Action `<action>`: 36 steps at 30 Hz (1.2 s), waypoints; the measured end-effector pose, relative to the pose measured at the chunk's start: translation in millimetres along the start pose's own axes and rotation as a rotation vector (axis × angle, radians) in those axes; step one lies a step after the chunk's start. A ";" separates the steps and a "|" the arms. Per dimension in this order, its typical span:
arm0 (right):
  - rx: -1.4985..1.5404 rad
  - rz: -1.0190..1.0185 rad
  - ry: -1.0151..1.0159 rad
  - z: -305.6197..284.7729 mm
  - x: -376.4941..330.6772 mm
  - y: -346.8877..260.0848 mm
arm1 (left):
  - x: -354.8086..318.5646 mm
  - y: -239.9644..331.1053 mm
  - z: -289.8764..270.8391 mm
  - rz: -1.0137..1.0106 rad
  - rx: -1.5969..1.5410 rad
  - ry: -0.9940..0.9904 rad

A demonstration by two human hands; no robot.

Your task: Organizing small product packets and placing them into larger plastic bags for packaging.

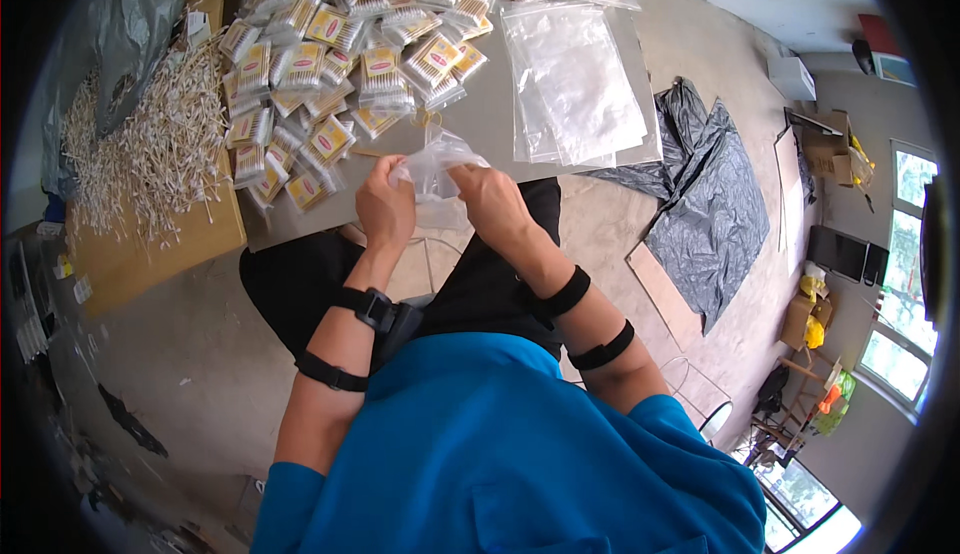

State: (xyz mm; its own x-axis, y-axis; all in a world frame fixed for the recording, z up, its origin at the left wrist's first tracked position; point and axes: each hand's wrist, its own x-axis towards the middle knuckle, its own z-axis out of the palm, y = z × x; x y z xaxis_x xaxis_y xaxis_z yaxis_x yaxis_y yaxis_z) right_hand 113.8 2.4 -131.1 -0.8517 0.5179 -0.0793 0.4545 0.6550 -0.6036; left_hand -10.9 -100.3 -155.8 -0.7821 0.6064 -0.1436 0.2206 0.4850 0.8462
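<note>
The left hand [387, 209] and right hand [495, 211] are gripping a translucent bag [436, 176] between them, folds hiding some fingertips! Beyond them, swab packets [380, 66] are showing yellow labels [328, 27], small print blurring.

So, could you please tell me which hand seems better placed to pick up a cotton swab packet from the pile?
Probably the left hand: it is nearer the packets, while the right hand is closer to the flat bags. Both hold the clear bag.
</note>
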 end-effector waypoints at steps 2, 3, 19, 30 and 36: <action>0.081 -0.030 0.020 -11.0 8.6 -3.3 | 8.1 -2.3 0.6 -0.059 0.085 -0.016; 0.197 -0.100 0.127 -15.9 13.0 -5.3 | 9.2 -2.5 -0.1 -0.064 0.087 -0.016; 0.181 0.585 0.425 6.3 153.3 35.3 | 5.1 18.1 -18.7 -0.206 -0.599 -0.269; 0.391 0.834 0.352 13.9 173.9 44.1 | 0.9 -2.1 -20.1 -0.298 -0.612 -0.239; 0.600 0.802 0.387 13.5 169.5 57.9 | 4.5 -0.1 -15.1 -0.323 -0.625 -0.114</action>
State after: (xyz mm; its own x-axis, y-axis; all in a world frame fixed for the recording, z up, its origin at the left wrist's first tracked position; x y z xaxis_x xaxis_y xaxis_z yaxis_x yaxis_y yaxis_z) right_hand -7.7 120.7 -190.2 -0.1730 0.8847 -0.4328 0.5524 -0.2767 -0.7863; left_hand -23.3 -107.1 -148.8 -0.6784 0.5722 -0.4609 -0.4143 0.2201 0.8831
